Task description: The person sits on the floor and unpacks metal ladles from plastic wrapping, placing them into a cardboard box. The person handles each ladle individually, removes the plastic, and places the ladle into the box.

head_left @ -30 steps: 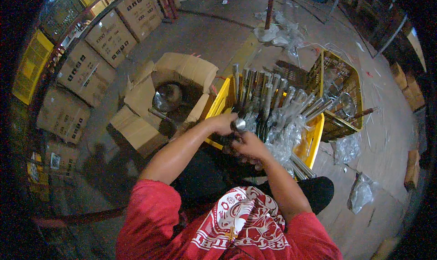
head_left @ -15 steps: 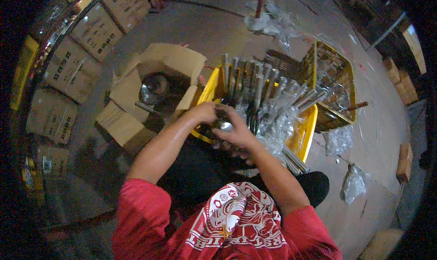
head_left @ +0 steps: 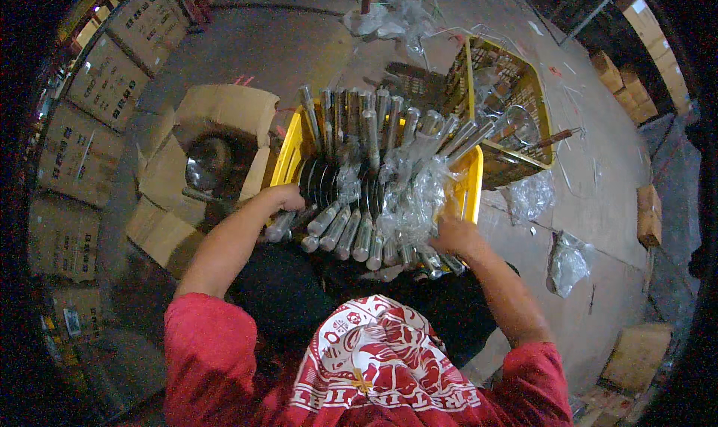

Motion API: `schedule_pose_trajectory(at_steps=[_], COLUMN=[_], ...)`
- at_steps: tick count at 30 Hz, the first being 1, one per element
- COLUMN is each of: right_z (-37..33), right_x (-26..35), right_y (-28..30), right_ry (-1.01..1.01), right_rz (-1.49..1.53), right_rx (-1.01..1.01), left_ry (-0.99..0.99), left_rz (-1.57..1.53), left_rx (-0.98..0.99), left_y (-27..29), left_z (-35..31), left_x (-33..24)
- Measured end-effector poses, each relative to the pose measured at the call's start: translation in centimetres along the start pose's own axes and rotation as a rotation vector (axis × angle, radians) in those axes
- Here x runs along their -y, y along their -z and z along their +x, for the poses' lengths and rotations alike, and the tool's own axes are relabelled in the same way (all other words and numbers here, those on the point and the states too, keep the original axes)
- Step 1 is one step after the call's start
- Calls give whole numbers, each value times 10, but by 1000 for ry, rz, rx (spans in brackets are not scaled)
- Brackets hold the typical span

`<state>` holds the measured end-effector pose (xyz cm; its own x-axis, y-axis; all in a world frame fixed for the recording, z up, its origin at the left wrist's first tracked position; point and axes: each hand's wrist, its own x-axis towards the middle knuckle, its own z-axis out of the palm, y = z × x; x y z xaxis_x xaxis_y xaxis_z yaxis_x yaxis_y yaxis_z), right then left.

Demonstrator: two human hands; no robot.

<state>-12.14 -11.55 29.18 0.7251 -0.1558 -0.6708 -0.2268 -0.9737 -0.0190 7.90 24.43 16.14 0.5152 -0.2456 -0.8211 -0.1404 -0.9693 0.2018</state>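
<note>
A yellow plastic crate stands before my knees, packed with dark round pans set on edge. Their long metallic handles stick out in rows on the far and near sides. Crumpled clear plastic wrap covers many of the handles. At the crate's near left corner my left hand is closed, its fingers curled over the edge and partly hidden. Opposite it, my right hand is closed at the near right corner beside the wrap, fingertips partly hidden.
An opened cardboard box with a dark round item in it stands left of the crate. Behind right is a yellowish slatted basket. Plastic bags litter the floor on the right. Stacked cartons line the left side.
My hands were together over the crate's left end, around a shiny round metal piece. They have let go of it and moved apart to the crate's two sides. The view has shifted.
</note>
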Motion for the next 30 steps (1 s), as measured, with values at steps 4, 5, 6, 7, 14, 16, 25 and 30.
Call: schedule_pose_trajectory(at_steps=[4,5,6,7,14,16,25,30], right_z=[52,71,83,91,91,84,46,58], right_x=[-30,-33,-36,-40,-39,-35,-20,47], right_y=[-60,-69,-78,-84,-67,-60,-26,27], right_ry=[158,246,304,349,272,324,59,397], right_rz=[-121,-156,-213,-215,-180,-288,-123,45], right_rx=[142,169,203,196,286,332,37,-307], left_ry=[-11,-28,-52,-74,-71,-26,-209,-189], left_rz=[36,17,-10,-26,-475,-458,-696,-497], left_rx=[27,50,76,89,-72,-136,-302,-377], left_y=[2,4,6,8,6,9,-15,-34], left_z=[-2,-7,-13,-20,-25,-13,28,69], left_x=[-1,-2,-4,-6,-15,-16,8,11])
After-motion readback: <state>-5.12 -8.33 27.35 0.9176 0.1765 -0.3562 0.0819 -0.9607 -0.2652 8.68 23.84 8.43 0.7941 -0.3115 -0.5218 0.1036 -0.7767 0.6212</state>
